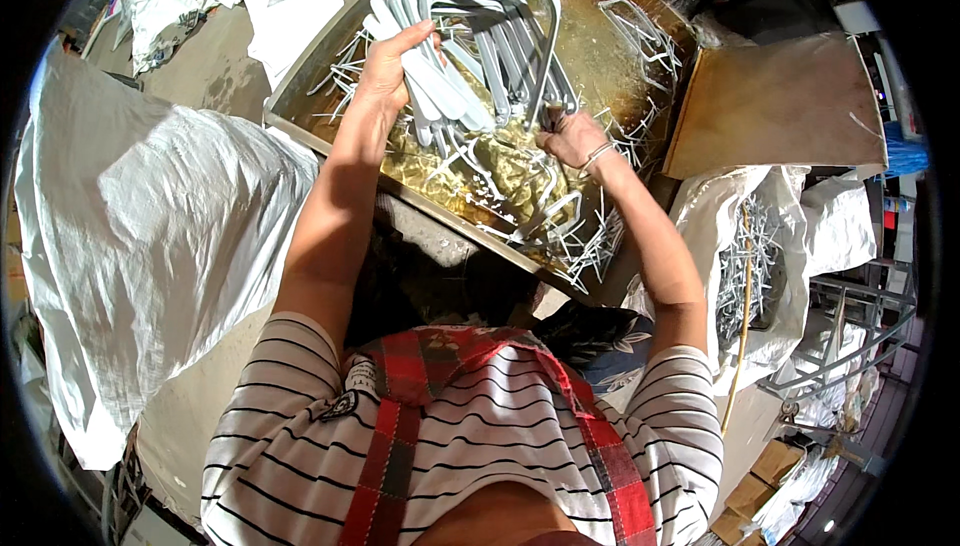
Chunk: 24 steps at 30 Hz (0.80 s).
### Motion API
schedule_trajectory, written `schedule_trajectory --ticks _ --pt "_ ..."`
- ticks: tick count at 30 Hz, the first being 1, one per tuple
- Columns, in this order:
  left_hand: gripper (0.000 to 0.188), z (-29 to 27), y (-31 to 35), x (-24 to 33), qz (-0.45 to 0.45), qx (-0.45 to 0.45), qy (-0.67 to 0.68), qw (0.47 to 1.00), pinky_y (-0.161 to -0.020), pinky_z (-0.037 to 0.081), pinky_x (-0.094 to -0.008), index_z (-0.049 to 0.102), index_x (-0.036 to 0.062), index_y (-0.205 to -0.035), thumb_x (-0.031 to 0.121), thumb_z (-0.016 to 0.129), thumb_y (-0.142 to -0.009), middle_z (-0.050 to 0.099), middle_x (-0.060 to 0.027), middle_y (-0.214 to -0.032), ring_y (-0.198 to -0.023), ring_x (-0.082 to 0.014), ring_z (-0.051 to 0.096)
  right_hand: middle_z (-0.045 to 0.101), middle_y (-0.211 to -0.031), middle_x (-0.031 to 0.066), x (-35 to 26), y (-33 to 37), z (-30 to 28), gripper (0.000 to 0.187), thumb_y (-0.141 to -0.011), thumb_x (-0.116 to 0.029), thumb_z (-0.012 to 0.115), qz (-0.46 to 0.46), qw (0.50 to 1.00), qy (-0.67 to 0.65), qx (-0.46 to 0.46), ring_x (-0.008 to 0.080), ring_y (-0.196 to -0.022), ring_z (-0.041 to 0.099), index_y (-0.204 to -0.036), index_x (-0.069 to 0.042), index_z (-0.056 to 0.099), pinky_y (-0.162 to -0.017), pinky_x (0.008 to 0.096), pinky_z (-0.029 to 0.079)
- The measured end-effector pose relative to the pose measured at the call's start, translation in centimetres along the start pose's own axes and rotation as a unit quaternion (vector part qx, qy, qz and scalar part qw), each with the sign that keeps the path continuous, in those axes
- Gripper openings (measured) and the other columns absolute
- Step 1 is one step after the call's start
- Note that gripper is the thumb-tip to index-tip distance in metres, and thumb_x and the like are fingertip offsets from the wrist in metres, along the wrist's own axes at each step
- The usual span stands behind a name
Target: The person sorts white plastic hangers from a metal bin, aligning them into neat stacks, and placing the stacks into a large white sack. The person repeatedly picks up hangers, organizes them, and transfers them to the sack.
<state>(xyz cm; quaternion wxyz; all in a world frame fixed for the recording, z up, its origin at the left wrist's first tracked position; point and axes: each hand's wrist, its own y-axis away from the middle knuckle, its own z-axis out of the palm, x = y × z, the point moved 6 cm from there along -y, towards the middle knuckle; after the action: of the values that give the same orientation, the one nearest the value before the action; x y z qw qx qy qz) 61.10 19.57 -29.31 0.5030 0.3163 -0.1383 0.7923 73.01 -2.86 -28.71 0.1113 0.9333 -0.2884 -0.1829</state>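
A thick bundle of grey U-shaped plastic handles [440, 96] hangs over a metal tray with their bends toward the far side. My left hand [388, 68] is closed round the bundle's left side, thumb across the top. At the bundle's lower right end, my right hand [578, 140] has its fingers curled in against the handle ends; its fingertips are partly hidden. Beneath the bundle, the tray [455, 229] has a wet-looking yellowish bottom. Thin grey plastic scraps [595, 251] lie scattered in it, thickest along the right side and near corner.
A large white woven sack [170, 216] stands at the left. To the right, a brown board [780, 106] adjoins the tray, and a white sack holds many grey scraps [750, 271]. Cardboard boxes [765, 476] sit at lower right.
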Motion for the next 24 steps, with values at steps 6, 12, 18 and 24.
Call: schedule_trajectory --ticks 6,12,18,24 --pt "0.018 0.0 0.5 1.7 0.085 0.055 -0.137 0.985 -0.061 0.051 -0.0318 0.058 0.0001 -0.089 0.015 0.062 -0.081 0.059 -0.0071 -0.072 -0.062 -0.0178 0.059 0.065 -0.081 0.0095 1.7 2.7 0.7 0.015 -0.084 -0.017 0.053 0.018 0.952 0.268 -0.145 0.0208 -0.076 0.063 -0.083 -0.008 0.064 -0.065 0.0334 0.049" --pt "0.017 -1.4 -1.2 -0.3 0.014 0.034 0.123 0.992 -0.064 0.05 -0.0352 0.056 0.0026 -0.089 0.016 0.063 -0.081 0.058 -0.0083 -0.075 -0.067 -0.0191 0.057 0.061 -0.095 0.0075 -4.0 4.5 -5.8 0.041 -0.085 -0.011 0.056 -0.108 0.886 -0.45 0.04 0.0134 -0.087 0.057 -0.122 0.001 0.046 -0.077 0.0268 0.047" --pt "0.016 -1.3 -1.2 -2.6 -0.011 0.073 0.18 0.981 -0.064 0.051 -0.0336 0.054 0.0018 -0.089 0.013 0.062 -0.081 0.058 -0.0091 -0.075 -0.067 -0.02 0.058 0.051 -0.118 0.0164 -11.9 1.9 -1.6 0.07 -0.073 -0.031 0.074 -0.107 0.899 -0.382 -0.184 0.0241 -0.11 0.049 -0.124 0.003 0.041 -0.096 0.0284 0.036" --pt "0.02 1.2 -0.6 -1.7 0.066 0.102 0.053 0.991 -0.065 0.052 -0.0346 0.06 -0.0004 -0.09 0.005 0.069 -0.073 0.062 -0.0087 -0.08 -0.07 -0.0205 0.061 0.06 -0.062 0.005 -8.7 -0.2 1.4 0.032 -0.068 -0.03 0.073 -0.046 0.937 -0.309 -0.159 0.0107 -0.056 0.057 -0.071 0.0 0.061 -0.052 0.0253 0.046"
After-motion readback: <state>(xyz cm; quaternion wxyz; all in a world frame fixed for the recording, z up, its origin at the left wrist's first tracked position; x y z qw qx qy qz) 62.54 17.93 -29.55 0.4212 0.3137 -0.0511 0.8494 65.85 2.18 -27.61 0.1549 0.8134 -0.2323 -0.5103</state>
